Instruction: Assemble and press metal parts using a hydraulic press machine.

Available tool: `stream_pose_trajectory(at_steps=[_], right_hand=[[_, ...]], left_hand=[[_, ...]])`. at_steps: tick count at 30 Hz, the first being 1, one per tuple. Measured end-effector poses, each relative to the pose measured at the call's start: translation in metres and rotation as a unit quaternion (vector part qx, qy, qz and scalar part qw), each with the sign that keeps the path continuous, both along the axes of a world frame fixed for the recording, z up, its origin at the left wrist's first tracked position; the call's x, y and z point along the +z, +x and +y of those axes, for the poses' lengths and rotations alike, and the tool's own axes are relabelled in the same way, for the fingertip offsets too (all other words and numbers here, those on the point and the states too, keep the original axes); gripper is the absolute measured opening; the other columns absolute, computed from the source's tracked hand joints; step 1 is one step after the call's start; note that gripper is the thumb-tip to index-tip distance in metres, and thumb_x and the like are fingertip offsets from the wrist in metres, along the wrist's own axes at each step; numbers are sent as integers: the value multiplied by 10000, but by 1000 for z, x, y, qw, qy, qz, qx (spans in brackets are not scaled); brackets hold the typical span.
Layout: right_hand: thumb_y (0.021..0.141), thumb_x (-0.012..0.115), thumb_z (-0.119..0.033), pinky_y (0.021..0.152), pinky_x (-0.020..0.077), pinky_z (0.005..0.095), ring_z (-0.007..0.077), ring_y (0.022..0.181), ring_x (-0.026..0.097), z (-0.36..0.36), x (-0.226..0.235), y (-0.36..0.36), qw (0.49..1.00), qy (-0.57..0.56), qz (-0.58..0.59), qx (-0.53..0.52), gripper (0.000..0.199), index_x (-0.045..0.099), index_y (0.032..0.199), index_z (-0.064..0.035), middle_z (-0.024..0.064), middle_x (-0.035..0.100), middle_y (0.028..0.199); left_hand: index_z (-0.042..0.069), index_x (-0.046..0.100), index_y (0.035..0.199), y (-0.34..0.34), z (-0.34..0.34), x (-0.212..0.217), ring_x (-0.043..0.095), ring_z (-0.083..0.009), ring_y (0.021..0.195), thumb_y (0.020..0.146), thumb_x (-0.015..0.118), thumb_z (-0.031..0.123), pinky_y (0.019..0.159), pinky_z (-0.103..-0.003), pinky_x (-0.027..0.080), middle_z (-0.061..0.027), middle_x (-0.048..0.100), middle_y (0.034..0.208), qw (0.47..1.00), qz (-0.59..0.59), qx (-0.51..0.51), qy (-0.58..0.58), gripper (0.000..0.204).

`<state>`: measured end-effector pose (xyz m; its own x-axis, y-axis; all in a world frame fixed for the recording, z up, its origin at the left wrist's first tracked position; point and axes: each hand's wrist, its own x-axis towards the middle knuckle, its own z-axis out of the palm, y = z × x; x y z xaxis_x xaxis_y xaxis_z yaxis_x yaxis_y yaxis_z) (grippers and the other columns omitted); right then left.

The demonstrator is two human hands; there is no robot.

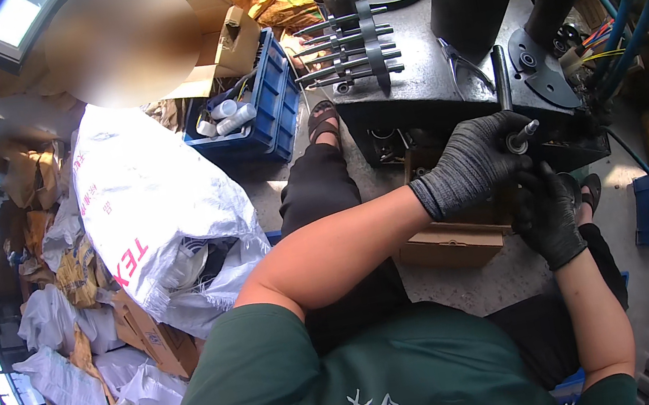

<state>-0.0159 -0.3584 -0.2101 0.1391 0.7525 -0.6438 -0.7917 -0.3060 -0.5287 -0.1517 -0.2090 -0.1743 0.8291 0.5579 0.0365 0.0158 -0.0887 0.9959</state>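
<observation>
Knit gloves on my left hand and right hand, matt, rough-textured. Small rod in my left grip: bright smooth metal. Machine table: dull grey metal. Crate: blue plastic. Sack: woven white, faint sheen.

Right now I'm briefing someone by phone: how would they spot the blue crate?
Start at the big white sack on the left. Just beyond its upper right, beside the grey machine base, sits the blue crate. It alone is slatted blue plastic with white bottles inside; its neighbours are brown cartons.

Cluttered workshop: concrete floor, white sacks and cardboard piled left, daylight came through windows.
</observation>
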Motion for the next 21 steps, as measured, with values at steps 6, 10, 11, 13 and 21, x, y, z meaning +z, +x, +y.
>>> stream_pose_trajectory(at_steps=[6, 10, 11, 13, 21], right_hand=[[996, 510, -577, 499, 457, 245, 131, 635, 582, -5, -26, 21, 998, 51, 18, -22, 539, 633, 1222, -102, 41, 671, 869], [991, 563, -534, 539, 471, 261, 140, 634, 589, -7, -27, 19, 997, 54, 55, -13, 478, 634, 1207, -113, 43, 664, 839], [991, 563, -534, 539, 471, 261, 140, 634, 589, -7, -25, 17, 997, 56, 57, -16, 478, 634, 1207, -113, 43, 664, 839], [981, 589, -527, 556, 478, 282, 149, 642, 605, -5, -19, 12, 999, 37, 3, -6, 489, 619, 1219, -101, 54, 671, 843], [992, 586, -507, 583, 487, 296, 182, 668, 635, -9, -17, 13, 996, 79, -33, 21, 506, 582, 1252, -73, 77, 683, 838]], left_hand=[[91, 696, 1173, -8, 0, 7, 694, -212, 1007, 770, 845, 161, 913, -345, 560, -102, 719, 1037, 944, 26, 50, 325, 435], [108, 707, 1136, -21, 3, 1, 681, -237, 982, 781, 829, 143, 895, -359, 559, -96, 682, 1011, 940, 48, 96, 323, 376], [93, 676, 1141, -26, 5, 0, 663, -201, 967, 802, 827, 141, 879, -347, 558, -92, 675, 1011, 944, 32, 101, 312, 374], [83, 651, 1143, -34, 19, -30, 655, -176, 941, 835, 811, 150, 856, -340, 560, -84, 666, 1007, 965, -3, 118, 232, 354], [79, 579, 1120, -79, 63, -28, 609, -119, 709, 982, 674, 224, 661, -258, 544, -40, 622, 859, 933, -58, 308, -180, 221]])
